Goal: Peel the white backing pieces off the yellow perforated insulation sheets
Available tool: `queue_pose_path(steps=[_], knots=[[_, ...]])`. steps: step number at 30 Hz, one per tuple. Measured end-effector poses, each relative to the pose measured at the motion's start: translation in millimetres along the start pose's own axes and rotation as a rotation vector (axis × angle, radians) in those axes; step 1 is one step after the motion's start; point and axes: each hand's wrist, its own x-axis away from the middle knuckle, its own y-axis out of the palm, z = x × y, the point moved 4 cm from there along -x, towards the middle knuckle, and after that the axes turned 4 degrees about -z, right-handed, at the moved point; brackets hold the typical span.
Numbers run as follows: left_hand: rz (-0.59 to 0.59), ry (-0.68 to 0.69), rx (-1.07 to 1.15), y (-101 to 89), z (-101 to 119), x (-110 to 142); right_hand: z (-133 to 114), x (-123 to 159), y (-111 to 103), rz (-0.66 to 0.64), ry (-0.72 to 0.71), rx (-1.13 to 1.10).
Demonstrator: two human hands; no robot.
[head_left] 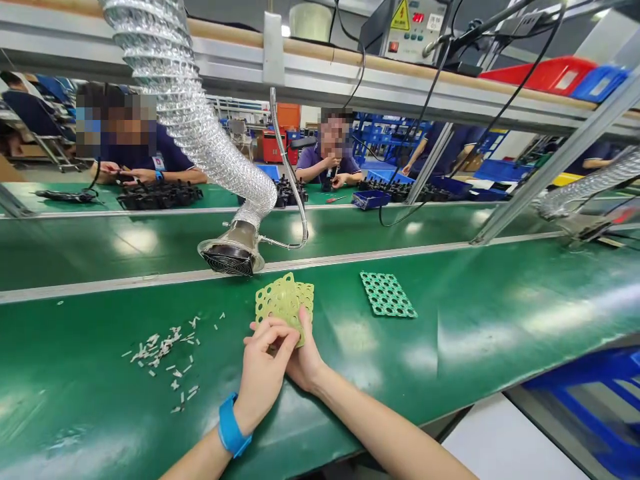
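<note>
Both my hands meet over the green bench, gripping a stack of yellow-green perforated plastic sheets point(284, 300) held up on edge. My left hand point(263, 363), with a blue wristband point(231, 427), curls its fingers round the sheets' lower edge. My right hand point(303, 357) pinches the same edge from the right, its forefinger lying up the sheet. A green perforated plate point(388, 294) lies flat on the bench to the right, apart from both hands.
Small white scraps point(165, 353) are scattered left of my hands. A silver fume duct with its fan mouth point(227, 257) hangs just behind the sheets. Two people sit across the conveyor with black parts point(160, 195). A blue crate point(600, 393) stands lower right.
</note>
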Motion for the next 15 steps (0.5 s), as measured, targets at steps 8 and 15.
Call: queue_pose_path(steps=[8, 15], knots=[[0.018, 0.032, -0.044, -1.2, -5.1, 1.0, 0.9, -0.1, -0.1, 0.055, -0.027, -0.012], [0.057, 0.092, -0.049, 0.9, -2.1, 2.9, -0.8, 0.8, 4.8, 0.025, -0.018, 0.032]])
